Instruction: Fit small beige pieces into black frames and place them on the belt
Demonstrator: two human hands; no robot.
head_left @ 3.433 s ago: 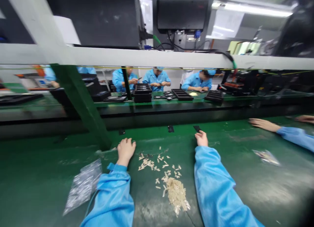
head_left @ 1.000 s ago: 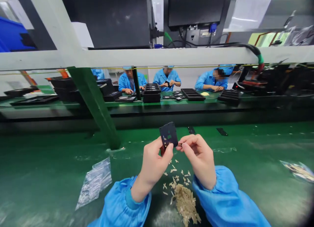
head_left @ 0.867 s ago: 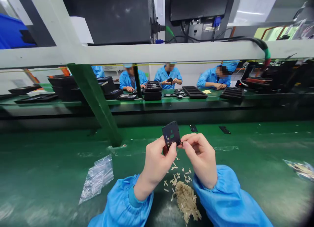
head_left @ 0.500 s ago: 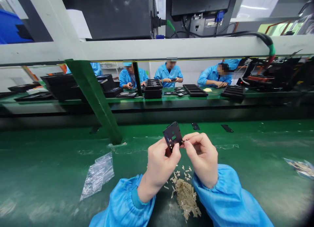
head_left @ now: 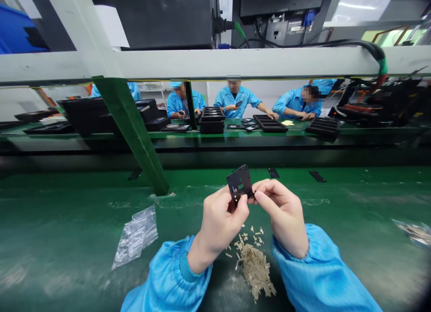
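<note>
A small black flat part with cut-outs (head_left: 239, 183) is held upright above the green bench (head_left: 67, 222), pinched at its lower edge by my left hand (head_left: 220, 220). My right hand (head_left: 281, 211) is closed in a pinch against the part's right edge; what its fingertips hold is too small to make out. Both arms wear blue sleeves. Below the hands lies a heap of small beige slips (head_left: 254, 267).
A clear plastic bag (head_left: 136, 235) lies to the left. A slanted green post (head_left: 134, 137) rises from the bench. Two small black parts (head_left: 273, 172) (head_left: 317, 176) lie further back. Another bag (head_left: 415, 231) sits far right. Several people in blue work behind black trays (head_left: 269, 123).
3.4 s ago both hands rested on the bench, the right touching a black part. Since 1.0 s ago the hands keep holding the part; it has tilted slightly and the view shifted.
</note>
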